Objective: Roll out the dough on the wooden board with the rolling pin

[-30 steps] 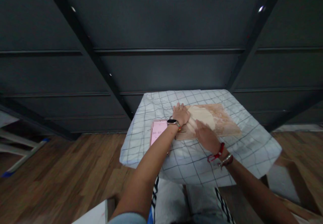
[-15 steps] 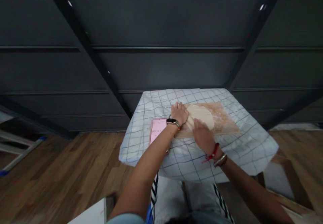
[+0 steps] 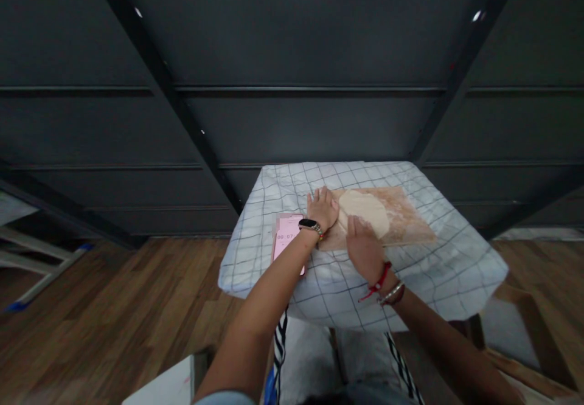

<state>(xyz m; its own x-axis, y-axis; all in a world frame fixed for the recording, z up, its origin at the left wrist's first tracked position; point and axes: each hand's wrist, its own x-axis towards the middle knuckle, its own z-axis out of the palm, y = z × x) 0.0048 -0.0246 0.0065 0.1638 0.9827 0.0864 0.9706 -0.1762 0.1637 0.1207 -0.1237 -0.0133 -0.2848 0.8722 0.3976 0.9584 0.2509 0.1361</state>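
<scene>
A pale round of flattened dough (image 3: 366, 210) lies on a floured wooden board (image 3: 406, 219), which rests on a table covered by a white checked cloth (image 3: 438, 265). My left hand (image 3: 322, 208) lies flat at the board's left edge, fingers spread, touching the dough's left side. A dark watch sits on that wrist. My right hand (image 3: 362, 247) rests palm down on the near left part of the dough and board, fingers together. Red and metal bracelets circle the right wrist.
A pink phone (image 3: 287, 239) showing a timer lies on the cloth just left of my left wrist. Behind the table rises a dark panelled wall (image 3: 292, 58) with slanted beams. Wooden floor (image 3: 114, 308) spreads to the left. My lap in light trousers shows below the table.
My right hand has slid back toward me and to the left, off the dough's middle. The left hand has stayed at the board's left edge.
</scene>
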